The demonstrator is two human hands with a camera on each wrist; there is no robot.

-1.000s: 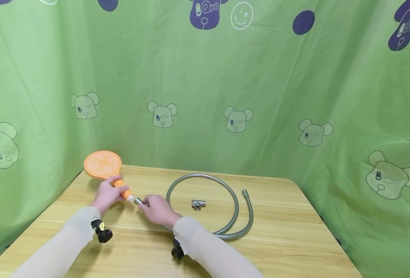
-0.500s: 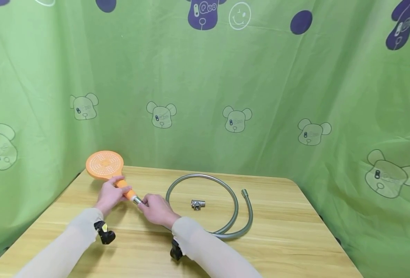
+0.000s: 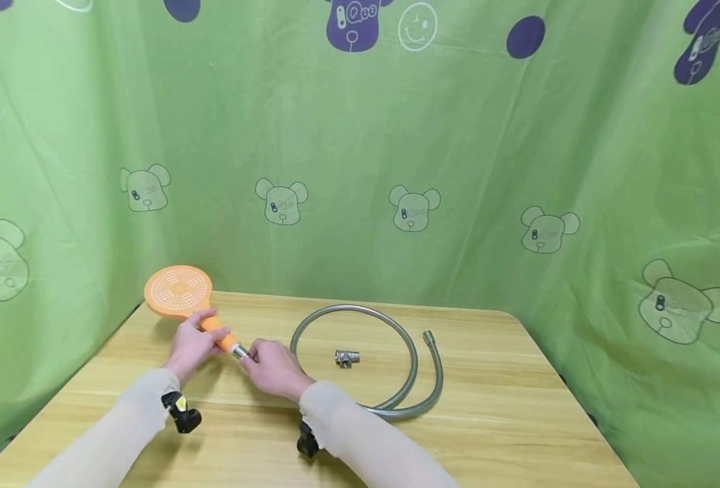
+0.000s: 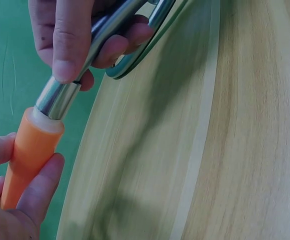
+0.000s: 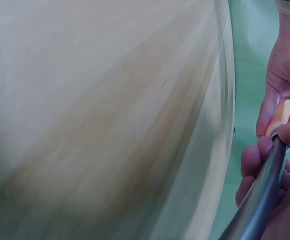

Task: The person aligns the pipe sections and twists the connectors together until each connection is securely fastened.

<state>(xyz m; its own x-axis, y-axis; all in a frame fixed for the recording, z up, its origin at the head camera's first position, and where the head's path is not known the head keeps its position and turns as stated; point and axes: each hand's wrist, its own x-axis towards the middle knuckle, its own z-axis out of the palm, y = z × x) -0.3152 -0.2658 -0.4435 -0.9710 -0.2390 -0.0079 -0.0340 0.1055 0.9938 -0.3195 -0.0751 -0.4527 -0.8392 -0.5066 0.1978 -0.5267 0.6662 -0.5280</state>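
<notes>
My left hand point(image 3: 194, 344) grips the handle of an orange shower head point(image 3: 178, 290), whose round, perforated face is turned up at the table's back left. In the left wrist view, a white collar shows at the end of the orange handle point(image 4: 33, 145), and the metal end nut point(image 4: 58, 99) of the hose meets it in line. My right hand point(image 3: 276, 368) pinches the grey shower hose point(image 3: 416, 362) right at that nut, thumb on top. From there the hose passes under the right wrist and loops across the table, its other end nut point(image 3: 429, 337) lying free.
A small metal T-shaped fitting point(image 3: 347, 358) lies inside the hose loop on the wooden table point(image 3: 506, 407). A green patterned curtain point(image 3: 335, 257) stands close behind the table and along both sides.
One second ago a small gap separated the hose nut from the white end of the handle. The two have come together, the shower head having moved slightly toward the right hand, then tilted a little.
</notes>
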